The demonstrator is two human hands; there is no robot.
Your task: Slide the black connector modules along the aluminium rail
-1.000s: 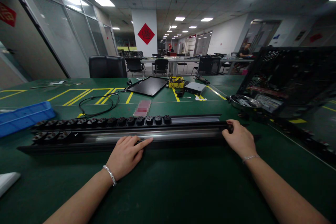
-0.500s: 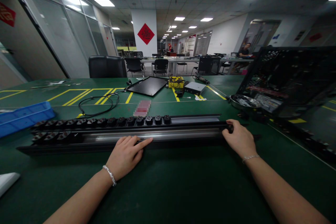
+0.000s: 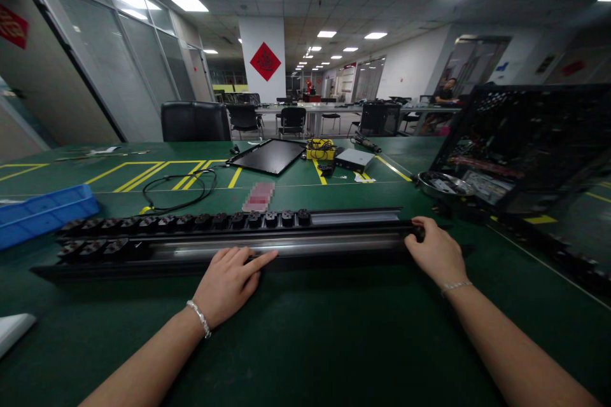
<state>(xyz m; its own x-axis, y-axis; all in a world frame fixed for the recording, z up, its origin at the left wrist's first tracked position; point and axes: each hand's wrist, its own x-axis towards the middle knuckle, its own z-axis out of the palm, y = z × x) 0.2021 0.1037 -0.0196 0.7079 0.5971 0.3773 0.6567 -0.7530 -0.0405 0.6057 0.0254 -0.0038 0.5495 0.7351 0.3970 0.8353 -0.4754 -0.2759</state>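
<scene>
A long black rail [image 3: 334, 243] lies across the green table in front of me, with rows of small black socket modules [image 3: 191, 221] set into its left half. My left hand [image 3: 230, 282] rests flat on the rail's near edge, fingers stretched out and holding nothing. My right hand [image 3: 435, 253] is curled over the rail's right end, its fingertips pinched on a small black part there that I cannot make out.
A blue bin [image 3: 45, 210] stands at the left, a black cable loop [image 3: 176, 187] behind the rail. Farther back lie a black panel [image 3: 270, 156], a yellow box [image 3: 321, 149] and a grey box [image 3: 356, 159]. An open black chassis [image 3: 525, 146] and a metal dish [image 3: 443, 184] occupy the right.
</scene>
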